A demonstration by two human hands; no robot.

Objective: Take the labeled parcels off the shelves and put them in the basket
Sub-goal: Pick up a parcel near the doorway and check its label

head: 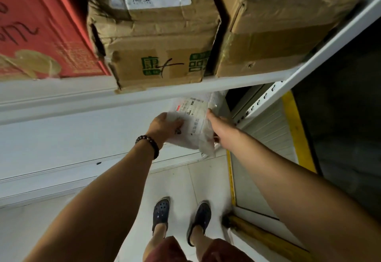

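Gripping the white labeled parcel between them, the left hand pinches its left edge and the right hand holds its right, equally near. Its long axis runs near-to-far, with the far end under the shelf lip.

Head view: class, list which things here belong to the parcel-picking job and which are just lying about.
Job:
white labelled parcel
taped cardboard box bearing a label
second cardboard box
shelf

Lying about:
wooden pole on the floor
yellow floor strip
red carton, no label seen
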